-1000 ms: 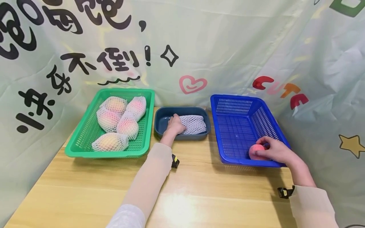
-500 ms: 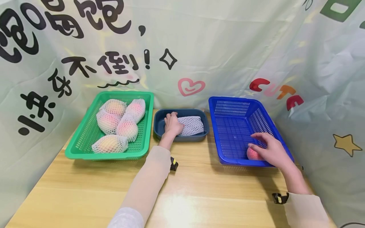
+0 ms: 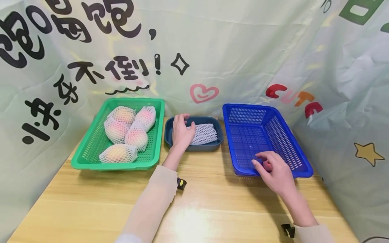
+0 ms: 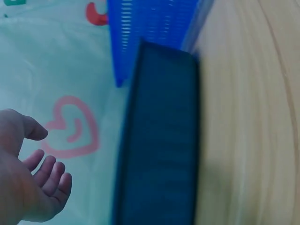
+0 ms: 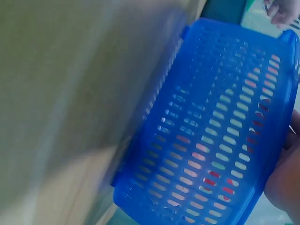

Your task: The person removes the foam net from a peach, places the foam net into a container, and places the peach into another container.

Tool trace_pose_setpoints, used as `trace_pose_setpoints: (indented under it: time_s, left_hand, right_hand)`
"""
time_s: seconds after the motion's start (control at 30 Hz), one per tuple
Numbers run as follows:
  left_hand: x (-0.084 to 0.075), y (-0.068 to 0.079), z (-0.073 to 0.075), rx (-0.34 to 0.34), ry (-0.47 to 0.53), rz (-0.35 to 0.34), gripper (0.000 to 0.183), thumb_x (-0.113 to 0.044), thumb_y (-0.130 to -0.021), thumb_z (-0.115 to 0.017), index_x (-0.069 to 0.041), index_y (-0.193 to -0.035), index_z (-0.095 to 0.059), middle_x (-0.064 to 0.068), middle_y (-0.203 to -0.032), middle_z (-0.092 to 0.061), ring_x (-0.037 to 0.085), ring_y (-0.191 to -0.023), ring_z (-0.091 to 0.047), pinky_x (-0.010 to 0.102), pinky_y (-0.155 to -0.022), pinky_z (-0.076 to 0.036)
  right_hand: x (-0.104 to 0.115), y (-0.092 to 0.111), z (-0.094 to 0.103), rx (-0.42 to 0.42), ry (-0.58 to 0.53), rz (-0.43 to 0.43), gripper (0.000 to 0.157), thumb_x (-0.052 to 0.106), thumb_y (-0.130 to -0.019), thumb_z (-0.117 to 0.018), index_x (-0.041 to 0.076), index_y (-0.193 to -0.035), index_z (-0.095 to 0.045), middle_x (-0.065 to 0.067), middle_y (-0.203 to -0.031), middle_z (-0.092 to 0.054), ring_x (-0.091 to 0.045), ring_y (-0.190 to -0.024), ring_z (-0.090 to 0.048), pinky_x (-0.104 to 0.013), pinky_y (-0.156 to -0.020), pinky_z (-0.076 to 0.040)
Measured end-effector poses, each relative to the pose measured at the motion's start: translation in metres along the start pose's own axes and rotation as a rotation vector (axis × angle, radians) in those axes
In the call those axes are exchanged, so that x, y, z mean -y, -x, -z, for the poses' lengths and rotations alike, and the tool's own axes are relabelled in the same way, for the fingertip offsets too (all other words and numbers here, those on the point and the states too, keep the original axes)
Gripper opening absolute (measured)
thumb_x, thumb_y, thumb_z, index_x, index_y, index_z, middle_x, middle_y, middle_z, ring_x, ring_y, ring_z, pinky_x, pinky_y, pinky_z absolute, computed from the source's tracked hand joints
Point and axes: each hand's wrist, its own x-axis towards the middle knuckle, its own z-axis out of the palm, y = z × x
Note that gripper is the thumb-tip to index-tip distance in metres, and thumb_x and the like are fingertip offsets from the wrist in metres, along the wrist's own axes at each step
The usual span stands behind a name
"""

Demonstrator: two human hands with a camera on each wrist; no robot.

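Note:
My left hand (image 3: 183,133) is above the dark blue tray (image 3: 203,147), its fingers loosely bent and nothing between them. Beside it in the tray lies a white foam fruit net (image 3: 204,134). In the left wrist view that hand (image 4: 37,173) has thumb and fingers spread apart. My right hand (image 3: 278,172) is over the near edge of the blue basket (image 3: 247,135), fingers and thumb parted. A pink-red peach (image 3: 267,165) in that basket shows between them, mostly hidden by the hand. The right wrist view catches the hand (image 5: 283,180) behind the basket wall.
At the left, a green basket (image 3: 152,158) holds several peaches in white nets, one of them a netted peach (image 3: 118,153) near the front. A printed cloth (image 3: 243,50) hangs behind the wooden table (image 3: 194,202).
My right hand has let go of the peach in the blue basket and drawn back to the left and nearer. The left hand has lifted off the net, its fingers loosening.

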Motion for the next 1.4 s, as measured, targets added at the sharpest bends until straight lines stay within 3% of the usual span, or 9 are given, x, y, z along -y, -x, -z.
trace_pose_setpoints:
  time_s: [0.2,0.33,0.47,0.67,0.87,1.03,1.2,1.4]
  left_hand:
    - [-0.018,0.017,0.031,-0.052,0.001,-0.084,0.035,-0.018,-0.096,-0.067,-0.011,-0.130,-0.062,0.010,-0.127,-0.058,0.030,-0.110,-0.058,0.045,-0.085,-0.049]
    - [-0.021,0.022,0.052,-0.089,-0.017,-0.167,0.035,-0.015,-0.096,-0.067,-0.008,-0.130,-0.061,0.013,-0.126,-0.057,0.029,-0.108,-0.058,0.044,-0.087,-0.048]
    - [-0.019,0.026,0.076,-0.118,-0.036,-0.225,0.036,-0.013,-0.095,-0.067,-0.006,-0.129,-0.061,0.014,-0.126,-0.057,0.031,-0.108,-0.058,0.045,-0.088,-0.048]
    - [-0.010,0.030,0.112,-0.147,-0.058,-0.223,0.040,-0.013,-0.093,-0.069,-0.005,-0.132,-0.061,0.015,-0.130,-0.055,0.032,-0.114,-0.055,0.047,-0.085,-0.047]
    - [0.005,0.032,0.144,-0.176,-0.098,-0.281,0.042,-0.006,-0.091,-0.070,0.000,-0.131,-0.061,0.018,-0.130,-0.056,0.034,-0.115,-0.054,0.046,-0.092,-0.044]
    - [0.021,0.032,0.172,-0.103,-0.159,-0.312,0.045,-0.004,-0.090,-0.071,0.001,-0.133,-0.059,0.020,-0.130,-0.055,0.036,-0.117,-0.052,0.049,-0.094,-0.043]
    - [0.034,0.033,0.202,0.008,-0.244,-0.288,0.046,-0.007,-0.093,-0.070,0.001,-0.137,-0.057,0.021,-0.138,-0.052,0.039,-0.123,-0.050,0.056,-0.097,-0.043]
    - [0.055,0.030,0.232,0.158,-0.404,-0.278,0.048,-0.017,-0.094,-0.072,0.001,-0.136,-0.057,0.024,-0.139,-0.053,0.044,-0.128,-0.048,0.064,-0.102,-0.039]
  right_hand:
    - [0.003,0.011,-0.008,0.042,0.049,0.113,0.026,0.032,-0.091,-0.077,0.007,-0.093,-0.069,-0.002,-0.088,-0.068,-0.023,-0.082,-0.065,-0.037,-0.075,-0.049]
    - [0.003,0.014,-0.010,0.085,0.086,0.123,0.033,0.042,-0.095,-0.072,0.010,-0.092,-0.065,0.001,-0.085,-0.063,-0.019,-0.078,-0.061,-0.041,-0.070,-0.050]
    - [0.003,0.015,-0.010,0.130,0.129,0.113,0.036,0.046,-0.093,-0.074,0.012,-0.091,-0.062,0.004,-0.084,-0.057,-0.015,-0.076,-0.056,-0.040,-0.067,-0.048]
    - [0.006,0.012,-0.007,0.179,0.175,0.061,0.037,0.044,-0.086,-0.081,0.015,-0.091,-0.059,0.007,-0.082,-0.052,-0.012,-0.074,-0.051,-0.036,-0.064,-0.046]
    - [0.008,0.012,-0.007,0.190,0.182,0.044,0.037,0.043,-0.085,-0.082,0.015,-0.091,-0.058,0.007,-0.082,-0.052,-0.012,-0.074,-0.051,-0.037,-0.064,-0.046]
    - [0.009,0.013,-0.007,0.192,0.193,0.031,0.037,0.044,-0.085,-0.082,0.015,-0.091,-0.058,0.007,-0.082,-0.053,-0.014,-0.075,-0.053,-0.038,-0.065,-0.045]
    - [0.011,0.013,-0.008,0.216,0.206,0.007,0.038,0.043,-0.085,-0.082,0.015,-0.091,-0.058,0.005,-0.083,-0.054,-0.016,-0.076,-0.054,-0.040,-0.067,-0.046]
    - [0.009,0.014,-0.011,0.260,0.270,0.008,0.043,0.051,-0.093,-0.072,0.010,-0.092,-0.056,0.000,-0.083,-0.052,-0.022,-0.078,-0.054,-0.040,-0.069,-0.041]
